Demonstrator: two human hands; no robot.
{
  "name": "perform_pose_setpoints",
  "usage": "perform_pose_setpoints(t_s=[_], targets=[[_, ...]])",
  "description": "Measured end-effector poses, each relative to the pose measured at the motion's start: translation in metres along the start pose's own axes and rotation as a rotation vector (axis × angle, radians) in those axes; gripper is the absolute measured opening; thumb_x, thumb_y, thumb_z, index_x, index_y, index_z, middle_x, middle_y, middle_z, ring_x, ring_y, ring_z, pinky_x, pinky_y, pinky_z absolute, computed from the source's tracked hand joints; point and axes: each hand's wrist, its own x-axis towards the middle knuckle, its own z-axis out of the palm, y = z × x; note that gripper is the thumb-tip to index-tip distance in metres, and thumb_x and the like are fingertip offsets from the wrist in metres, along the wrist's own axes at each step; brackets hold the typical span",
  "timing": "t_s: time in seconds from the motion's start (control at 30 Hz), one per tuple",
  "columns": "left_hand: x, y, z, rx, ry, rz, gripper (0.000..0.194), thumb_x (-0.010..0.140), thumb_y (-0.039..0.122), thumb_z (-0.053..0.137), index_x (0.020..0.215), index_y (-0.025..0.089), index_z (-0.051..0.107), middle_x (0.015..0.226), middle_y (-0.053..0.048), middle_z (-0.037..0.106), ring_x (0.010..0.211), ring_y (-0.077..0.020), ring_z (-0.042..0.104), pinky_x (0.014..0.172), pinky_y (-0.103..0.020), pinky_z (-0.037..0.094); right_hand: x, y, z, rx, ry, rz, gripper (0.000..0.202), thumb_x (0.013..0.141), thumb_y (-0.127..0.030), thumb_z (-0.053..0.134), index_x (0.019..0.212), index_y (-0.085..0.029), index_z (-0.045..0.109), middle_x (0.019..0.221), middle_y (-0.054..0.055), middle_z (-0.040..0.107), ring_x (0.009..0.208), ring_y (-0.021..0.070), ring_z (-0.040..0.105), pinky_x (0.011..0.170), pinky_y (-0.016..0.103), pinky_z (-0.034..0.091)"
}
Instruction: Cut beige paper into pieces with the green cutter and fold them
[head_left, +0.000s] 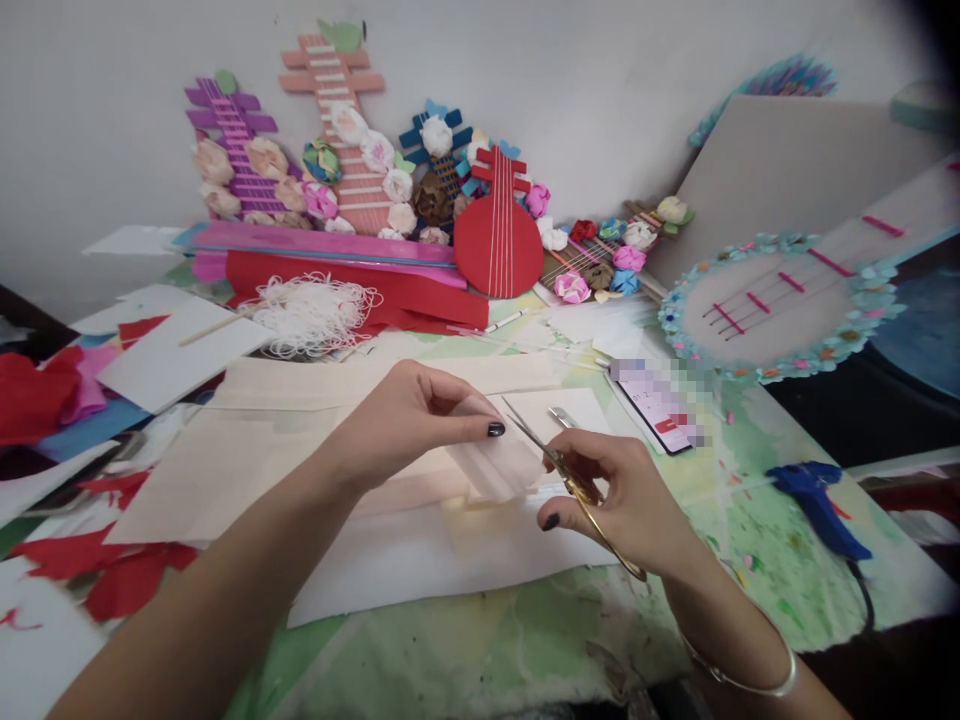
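Note:
My left hand (420, 415) pinches a folded piece of thin whitish paper (499, 462) between thumb and fingers. Gold-handled scissors (574, 480) are in my right hand (611, 490), their blades pointing up and left, close beside the paper's upper right edge. Whether the blades touch the paper I cannot tell. Beneath both hands lie cream paper sheets (277, 465) and a larger white sheet (450, 560). A small metal tool (560, 417) rests just beyond my right hand.
A phone (656, 405) lies right of the sheets, and a blue glue gun (821, 508) farther right. Behind are a tangle of white string (315, 315), a red paper instrument (499, 245) and other flower-trimmed ones. Red scraps (127, 580) lie at left. A round-bodied instrument (780, 305) stands at right.

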Motion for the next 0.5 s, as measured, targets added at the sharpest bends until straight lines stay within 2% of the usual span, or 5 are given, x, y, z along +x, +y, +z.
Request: perform_pose_setpoints(t_s=[0.27, 0.5], targets=[[-0.0007, -0.0001, 0.0029, 0.009, 0.084, 0.066, 0.009, 0.071, 0.024, 0.078, 0.078, 0.018, 0.079, 0.081, -0.003, 0.077, 0.076, -0.0156, 0.07, 0.066, -0.019, 0.054, -0.0027, -0.0039, -0.0005, -0.203, 0.108, -0.16, 0.042, 0.066, -0.054, 0.079, 0.077, -0.018, 0.06, 0.063, -0.003, 0.05, 0.058, 0.0107, 0.042, 0.053, 0.025, 0.032], [-0.0005, 0.0012, 0.0037, -0.041, 0.02, 0.077, 0.005, 0.073, 0.02, 0.077, 0.077, 0.018, 0.079, 0.081, -0.004, 0.077, 0.077, -0.0166, 0.071, 0.068, -0.02, 0.056, 0.0018, -0.0041, -0.0008, -0.264, 0.183, -0.281, 0.04, 0.069, -0.053, 0.077, 0.077, -0.018, 0.06, 0.061, -0.003, 0.05, 0.055, 0.0098, 0.042, 0.052, 0.024, 0.032]])
